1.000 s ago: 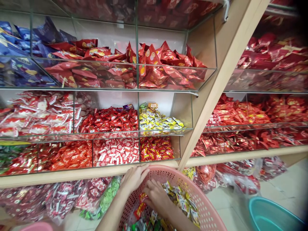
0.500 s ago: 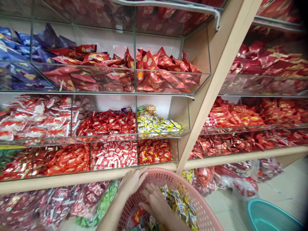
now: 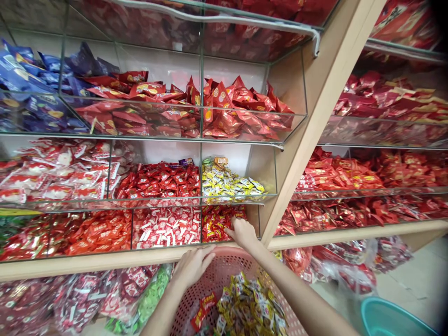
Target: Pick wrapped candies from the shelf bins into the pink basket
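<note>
My left hand (image 3: 193,268) is closed over the far rim of a pink perforated plastic basket (image 3: 241,255). Inside the basket lie many yellow-and-white wrapped candies (image 3: 252,303) and a few red wrapped candies (image 3: 204,309) toward its left side. My right hand (image 3: 243,232) reaches past the basket into the lowest bin, at the right end, over red-and-yellow wrapped candies (image 3: 214,224). Its fingers are curled downward, and whatever they hold is hidden. Directly above that bin is another one with yellow-and-white candies (image 3: 229,182).
Glass-fronted bins of red, white and blue packets fill the shelves. A slanting wooden upright (image 3: 301,149) stands right of my right hand. Bagged candies (image 3: 91,298) lie under the wooden shelf edge (image 3: 105,259). A teal tub (image 3: 388,317) sits on the floor at right.
My right hand has left the basket and moved up and forward into the lowest bin of red-and-yellow candies. My left hand has stayed on the rim.
</note>
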The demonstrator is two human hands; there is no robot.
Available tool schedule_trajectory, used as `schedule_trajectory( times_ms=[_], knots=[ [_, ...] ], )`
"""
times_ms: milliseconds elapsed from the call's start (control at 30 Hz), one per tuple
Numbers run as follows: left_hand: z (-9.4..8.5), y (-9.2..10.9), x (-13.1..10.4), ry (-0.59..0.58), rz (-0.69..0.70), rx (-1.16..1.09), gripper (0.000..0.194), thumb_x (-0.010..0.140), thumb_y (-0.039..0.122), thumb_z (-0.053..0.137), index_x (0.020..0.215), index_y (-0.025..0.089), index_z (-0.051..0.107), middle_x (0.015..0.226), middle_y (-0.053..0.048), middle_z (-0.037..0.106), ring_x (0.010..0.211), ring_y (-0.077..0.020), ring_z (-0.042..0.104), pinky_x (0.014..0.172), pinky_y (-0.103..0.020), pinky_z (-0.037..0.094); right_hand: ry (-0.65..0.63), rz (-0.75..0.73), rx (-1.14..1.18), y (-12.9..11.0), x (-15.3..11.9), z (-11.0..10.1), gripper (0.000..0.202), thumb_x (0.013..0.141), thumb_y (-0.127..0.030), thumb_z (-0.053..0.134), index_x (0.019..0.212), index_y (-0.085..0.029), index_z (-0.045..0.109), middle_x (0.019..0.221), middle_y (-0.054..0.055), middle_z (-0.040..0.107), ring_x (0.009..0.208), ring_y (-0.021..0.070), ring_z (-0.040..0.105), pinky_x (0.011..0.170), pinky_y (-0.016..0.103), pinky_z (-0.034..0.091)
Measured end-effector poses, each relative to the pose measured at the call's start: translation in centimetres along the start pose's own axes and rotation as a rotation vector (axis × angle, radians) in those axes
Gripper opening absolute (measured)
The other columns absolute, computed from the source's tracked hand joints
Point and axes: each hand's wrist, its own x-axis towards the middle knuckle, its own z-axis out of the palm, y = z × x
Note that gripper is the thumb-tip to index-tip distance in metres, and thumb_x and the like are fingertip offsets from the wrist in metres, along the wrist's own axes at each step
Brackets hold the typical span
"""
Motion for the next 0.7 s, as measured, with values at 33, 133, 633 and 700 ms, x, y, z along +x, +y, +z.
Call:
schedule_trajectory(
  times_ms=[33, 133, 633, 700],
  knots=[
    [0.0, 0.0, 0.0, 0.001, -0.002, 0.0, 0.048, 0.085, 0.052, 0.022, 0.122, 0.037, 0.048, 0.119, 0.002, 0.06, 0.105, -0.0215, 0.058, 0.089, -0.034, 0.043, -0.034, 0.014, -0.042, -0.5, 0.3, 0.0, 0.028, 0.079, -0.04, 0.055, 0.095, -0.017, 0.058, 0.094, 0.011, 0.063, 0.088, 0.0211, 0.06, 0.07, 0.028, 0.042],
    [0.1, 0.0, 0.0, 0.0, 0.004, 0.005, 0.048, 0.085, 0.052, 0.021, 0.121, 0.035, 0.049, 0.119, 0.001, 0.061, 0.106, -0.0214, 0.057, 0.089, -0.034, 0.043, -0.057, 0.024, -0.079, -1.8, 0.5, 0.1, 0.027, 0.077, -0.037, 0.059, 0.093, -0.015, 0.061, 0.093, 0.014, 0.065, 0.09, 0.0231, 0.061, 0.072, 0.029, 0.043],
    [0.2, 0.0, -0.1, 0.014, 0.016, 0.046, 0.047, 0.086, 0.051, 0.02, 0.121, 0.037, 0.048, 0.117, 0.002, 0.062, 0.103, -0.0234, 0.059, 0.087, -0.038, 0.044, -0.086, 0.032, -0.113, -2.9, 0.1, -0.2, 0.022, 0.073, -0.02, 0.06, 0.093, -0.011, 0.064, 0.092, 0.016, 0.066, 0.087, 0.0265, 0.063, 0.069, 0.032, 0.048],
    [0.2, 0.0, -0.1, 0.012, 0.016, 0.041, 0.047, 0.086, 0.051, 0.02, 0.122, 0.037, 0.048, 0.118, 0.002, 0.061, 0.104, -0.023, 0.058, 0.088, -0.038, 0.044, -0.086, 0.035, -0.105, -2.8, 0.0, -0.5, 0.023, 0.073, -0.022, 0.06, 0.093, -0.012, 0.064, 0.093, 0.016, 0.066, 0.089, 0.0265, 0.063, 0.069, 0.032, 0.047]
  ],
)
